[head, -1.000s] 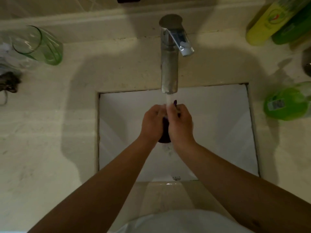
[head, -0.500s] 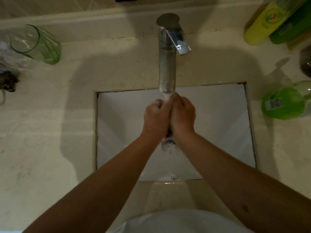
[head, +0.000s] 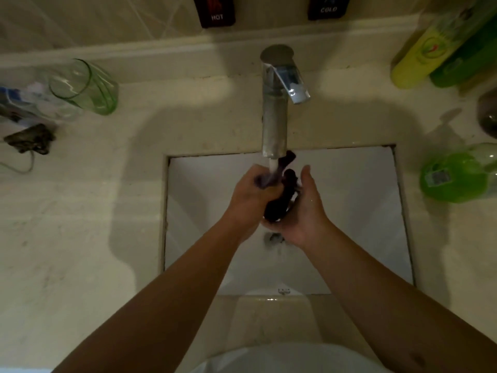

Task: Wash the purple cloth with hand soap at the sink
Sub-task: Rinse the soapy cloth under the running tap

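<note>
The faucet (head: 274, 114) stands at the far middle of the sink (head: 349, 224), its spout overhanging the basin; both hands work right beneath it. Bare basin lies open to the left and right. On the left counter a green glass (head: 86, 87) stands far; the right counter holds a green soap bottle (head: 454, 177) and, farther, a yellow bottle (head: 419, 60).

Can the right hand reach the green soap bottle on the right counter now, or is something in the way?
Probably yes. The right hand is open beside the cloth, which the left hand grips. Only bare sink lies before the bottle.
</note>
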